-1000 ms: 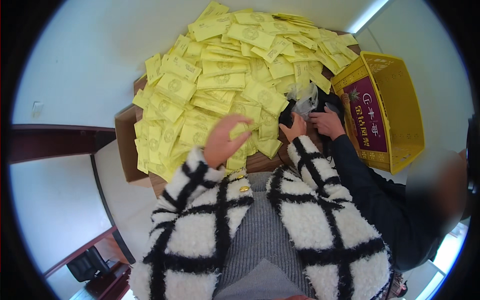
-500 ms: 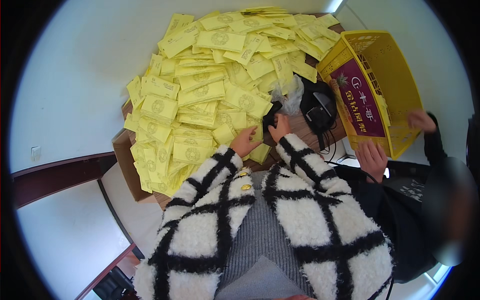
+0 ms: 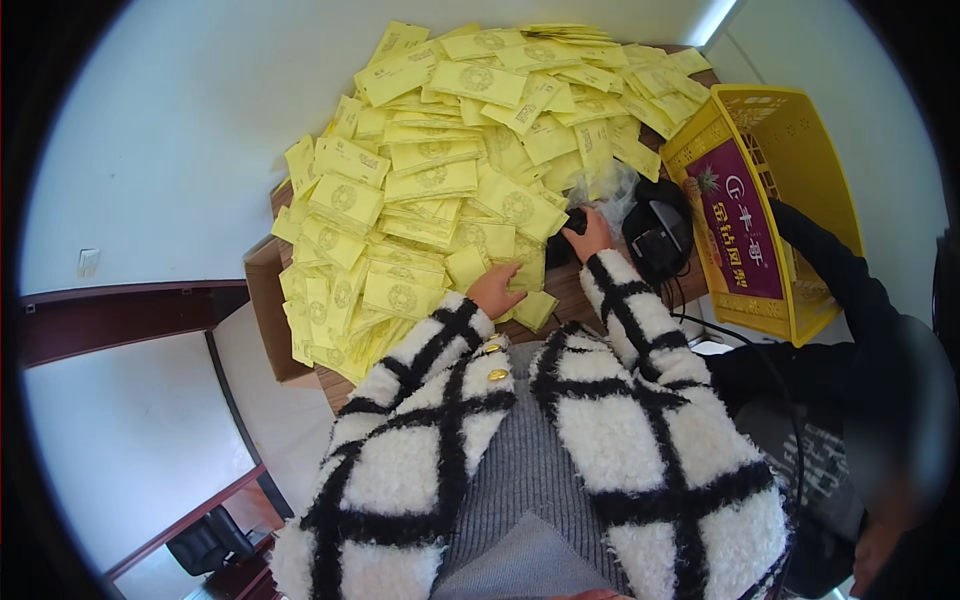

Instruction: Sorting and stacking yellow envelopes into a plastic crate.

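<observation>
A large heap of flat yellow paper packets [image 3: 420,180], printed with dark round emblems, covers most of the wooden table [image 3: 565,300]. My left hand [image 3: 494,291] rests at the heap's near edge, thumb apart from the fingers, holding nothing I can see. Further right, my right hand [image 3: 592,238] has its fingers curled over a small black object [image 3: 574,222] whose kind I cannot make out. Beside that hand lie a crumpled clear plastic bag [image 3: 612,188] and a black item with a cable [image 3: 660,235].
At the right stands a tilted yellow plastic basket [image 3: 820,190] with a purple label. A co-worker's dark sleeve [image 3: 825,240] reaches into it; that hand is hidden. A cardboard box [image 3: 265,310] is by the table's left edge. A black cable [image 3: 760,350] runs past my right side.
My right hand has closed over the black object. My left hand's thumb and fingers have spread apart. The co-worker's arm has gone into the basket. The whole view has shifted a little.
</observation>
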### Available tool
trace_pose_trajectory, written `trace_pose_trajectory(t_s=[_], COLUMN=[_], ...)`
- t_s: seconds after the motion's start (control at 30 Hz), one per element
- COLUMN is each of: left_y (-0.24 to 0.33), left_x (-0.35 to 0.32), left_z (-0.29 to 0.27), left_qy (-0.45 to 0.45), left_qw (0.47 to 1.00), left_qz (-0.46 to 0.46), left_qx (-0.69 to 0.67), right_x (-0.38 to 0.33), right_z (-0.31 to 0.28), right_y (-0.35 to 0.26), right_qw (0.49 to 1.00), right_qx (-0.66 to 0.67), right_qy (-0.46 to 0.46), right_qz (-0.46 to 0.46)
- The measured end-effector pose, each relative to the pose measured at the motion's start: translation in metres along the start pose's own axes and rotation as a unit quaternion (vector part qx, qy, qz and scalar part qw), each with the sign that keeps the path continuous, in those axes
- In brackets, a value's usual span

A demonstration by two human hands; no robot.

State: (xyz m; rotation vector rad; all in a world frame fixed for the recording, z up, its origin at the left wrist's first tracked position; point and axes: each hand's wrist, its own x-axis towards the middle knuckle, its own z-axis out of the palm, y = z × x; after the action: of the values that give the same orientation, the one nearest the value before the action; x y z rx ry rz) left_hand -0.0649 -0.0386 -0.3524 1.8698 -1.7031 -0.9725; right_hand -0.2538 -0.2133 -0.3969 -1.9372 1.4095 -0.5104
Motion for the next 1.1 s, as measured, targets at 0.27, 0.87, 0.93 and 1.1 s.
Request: trace_pose_trajectory(t_s=[0.27,0.87,0.93,1.1], left_y=[-0.005,0.052,0.056,0.054], left_x=[-0.019,0.01,0.016,-0.004], left_z=[-0.006,-0.029,-0.029,-0.019], left_qy=[-0.013,0.0,-0.002,-0.009], left_qw=[0.998,0.972,0.932,0.819], left_qz=[-0.052,-0.062,-0.079,-0.183], left_qx=[-0.011,-0.227,-0.354,-0.544], right_x=[0.001,-0.036,-0.04,-0.056], right_z=[-0.001,-0.062,-0.058,-0.038], right_y=[0.017,-0.05,-0.065,-0.088], right_qw=[0.998,0.771,0.786,0.785], right_qx=[0.06,0.583,0.551,0.532], right_qy=[0.014,-0.198,-0.225,-0.257], right_qz=[-0.016,0.164,0.167,0.19])
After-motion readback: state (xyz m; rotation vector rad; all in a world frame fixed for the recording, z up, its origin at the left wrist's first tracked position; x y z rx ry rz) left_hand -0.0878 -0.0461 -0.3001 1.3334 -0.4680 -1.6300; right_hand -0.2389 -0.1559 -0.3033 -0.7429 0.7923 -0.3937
